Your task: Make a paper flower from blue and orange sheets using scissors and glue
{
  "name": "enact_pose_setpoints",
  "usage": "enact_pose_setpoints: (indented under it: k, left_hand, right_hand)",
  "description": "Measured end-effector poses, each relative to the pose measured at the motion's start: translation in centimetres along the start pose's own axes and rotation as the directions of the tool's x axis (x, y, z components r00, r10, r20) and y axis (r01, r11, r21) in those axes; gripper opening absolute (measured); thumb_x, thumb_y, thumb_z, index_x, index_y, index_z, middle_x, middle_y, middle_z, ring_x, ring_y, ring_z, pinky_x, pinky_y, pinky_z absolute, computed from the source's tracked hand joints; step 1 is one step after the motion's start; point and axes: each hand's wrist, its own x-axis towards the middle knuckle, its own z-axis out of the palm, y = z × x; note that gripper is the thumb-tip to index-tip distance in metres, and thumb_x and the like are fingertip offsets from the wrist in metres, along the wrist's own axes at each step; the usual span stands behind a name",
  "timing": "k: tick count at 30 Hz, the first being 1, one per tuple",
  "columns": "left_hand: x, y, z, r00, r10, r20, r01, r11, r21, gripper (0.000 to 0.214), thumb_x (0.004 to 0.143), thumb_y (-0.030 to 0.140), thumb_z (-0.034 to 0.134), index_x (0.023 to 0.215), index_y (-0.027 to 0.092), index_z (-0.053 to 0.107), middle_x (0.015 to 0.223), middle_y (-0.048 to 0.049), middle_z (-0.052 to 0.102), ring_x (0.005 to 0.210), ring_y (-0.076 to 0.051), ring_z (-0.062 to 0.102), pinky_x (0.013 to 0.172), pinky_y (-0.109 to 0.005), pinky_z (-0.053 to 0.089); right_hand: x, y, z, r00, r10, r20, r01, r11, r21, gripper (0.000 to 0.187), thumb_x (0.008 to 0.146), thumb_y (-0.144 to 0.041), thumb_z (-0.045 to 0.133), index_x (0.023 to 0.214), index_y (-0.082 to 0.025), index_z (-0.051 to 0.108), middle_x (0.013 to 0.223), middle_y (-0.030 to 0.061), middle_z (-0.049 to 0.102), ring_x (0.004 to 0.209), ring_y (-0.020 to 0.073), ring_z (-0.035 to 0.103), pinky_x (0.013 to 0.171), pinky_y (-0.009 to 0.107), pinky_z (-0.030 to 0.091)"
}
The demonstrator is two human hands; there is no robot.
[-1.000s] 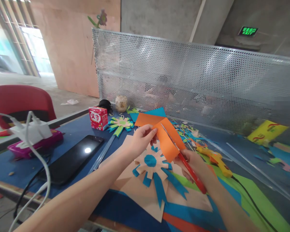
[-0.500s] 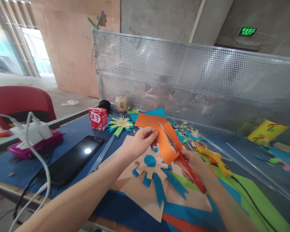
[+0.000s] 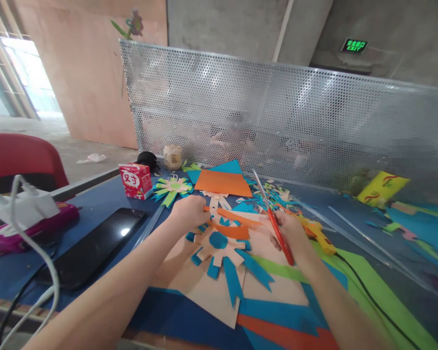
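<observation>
Lowered since a second ago, the orange paper (image 3: 234, 224) no longer stands up between the hands but lies nearly flat, just above the paper flower with the blue centre (image 3: 219, 242), and it now shows as a curled pair of narrow bands rather than one broad piece. The left hand (image 3: 189, 212) is closed, fingertips pinched on the paper's left end. The right hand (image 3: 291, 232) is wrapped tight around the red handles of the scissors (image 3: 273, 221), whose blades have come out of the paper and point up and away, seemingly together, clear of the orange piece. Judging from this, one cut looks finished and the cutting is paused while the paper is held over the flower. Around the flower lie tan, blue and green sheets on the blue table (image 3: 105, 204). Just beyond the right hand rests a yellow glue gun (image 3: 317, 234), with coloured scraps (image 3: 277, 195) and a flat orange sheet (image 3: 222, 183) further back. To the left are a dark phone (image 3: 91, 248), a red box (image 3: 135, 180) and a second paper flower (image 3: 170, 187), all before a perforated metal screen (image 3: 295, 121).
</observation>
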Motion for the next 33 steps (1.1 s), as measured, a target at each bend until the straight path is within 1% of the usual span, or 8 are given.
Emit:
enact_pose_setpoints:
  k: [3,6,12,18,22,26,30,33]
  left_hand:
    - [0.2,-0.1,0.5,1.000,-0.027,-0.014,0.028,0.997,0.078,0.017,0.068,0.025,0.046,0.073,0.016,0.060,0.080,-0.0131,0.063,0.079,-0.028,0.058,0.060,-0.031,0.039]
    - [0.3,0.2,0.9,0.987,-0.010,-0.158,0.027,0.994,0.105,0.031,0.073,0.023,0.044,0.098,0.013,0.058,0.100,-0.0158,0.059,0.096,-0.030,0.053,0.074,-0.036,0.040]
    - [1.0,0.9,2.4,0.963,0.240,-0.124,-0.250,0.966,-0.070,0.045,0.082,0.033,0.041,0.125,0.019,0.043,0.111,-0.0127,0.059,0.107,-0.029,0.049,0.086,-0.041,0.033]
    - [1.6,1.2,3.6,0.975,0.221,-0.015,-0.220,0.963,-0.153,0.037,0.076,0.027,0.051,0.113,0.021,0.056,0.096,-0.0086,0.067,0.100,-0.030,0.053,0.084,-0.041,0.029]
    - [1.3,1.6,3.1,0.983,0.181,-0.041,-0.186,0.955,-0.232,0.030,0.073,0.019,0.052,0.102,0.020,0.061,0.095,-0.0082,0.068,0.101,-0.029,0.053,0.084,-0.039,0.029]
    - [0.8,2.1,2.2,0.988,0.113,-0.101,-0.142,0.921,-0.364,0.025,0.069,0.012,0.052,0.089,0.021,0.064,0.087,-0.0057,0.069,0.094,-0.026,0.056,0.082,-0.037,0.032]
    - [0.9,1.9,1.7,0.982,0.037,-0.184,-0.144,0.774,-0.617,0.011,0.070,0.021,0.053,0.071,0.020,0.064,0.081,-0.0054,0.067,0.081,-0.022,0.058,0.073,-0.033,0.039]
    - [1.1,1.9,1.7,0.981,0.001,-0.193,-0.170,0.485,-0.858,0.012,0.068,0.026,0.057,0.073,0.016,0.062,0.074,-0.0047,0.064,0.071,-0.017,0.058,0.067,-0.029,0.042]
  right_hand:
    - [0.3,-0.1,-0.4,0.998,0.059,0.015,-0.057,0.995,-0.081,0.014,0.065,-0.034,0.055,0.063,-0.022,0.048,0.043,-0.0038,0.050,0.034,0.0129,0.044,0.036,0.024,0.033]
    - [0.5,-0.2,-0.6,0.999,-0.025,-0.039,0.015,0.974,-0.227,0.009,0.065,-0.030,0.054,0.066,-0.021,0.050,0.058,0.0012,0.058,0.054,0.0177,0.054,0.048,0.026,0.038]
    - [0.7,0.4,-0.3,0.998,-0.046,-0.048,0.032,0.967,-0.252,0.011,0.071,-0.030,0.047,0.072,-0.020,0.051,0.065,0.0030,0.058,0.066,0.0200,0.057,0.057,0.028,0.039]
    - [0.4,-0.1,0.2,0.997,-0.067,-0.037,0.065,0.996,-0.064,0.015,0.072,-0.034,0.051,0.075,-0.019,0.050,0.059,-0.0016,0.053,0.054,0.0146,0.050,0.049,0.024,0.036]
    - [0.1,-1.0,-0.2,0.974,-0.160,-0.163,0.152,0.986,-0.063,0.013,0.072,-0.031,0.052,0.073,-0.019,0.051,0.066,0.0000,0.056,0.057,0.0138,0.050,0.055,0.026,0.039]
    - [0.2,-1.1,-0.6,0.937,-0.165,-0.307,0.215,0.967,0.137,0.019,0.070,-0.034,0.058,0.080,-0.020,0.049,0.078,0.0013,0.059,0.063,0.0137,0.054,0.062,0.027,0.043]
    - [0.6,-0.7,-0.9,0.896,-0.130,-0.425,0.253,0.936,0.246,0.026,0.067,-0.037,0.063,0.081,-0.020,0.048,0.086,0.0026,0.058,0.059,0.0117,0.053,0.057,0.027,0.043]
    - [0.6,-0.8,-0.8,0.913,-0.075,-0.400,0.193,0.945,0.265,0.028,0.067,-0.040,0.063,0.082,-0.020,0.050,0.079,0.0031,0.059,0.062,0.0153,0.057,0.057,0.029,0.045]
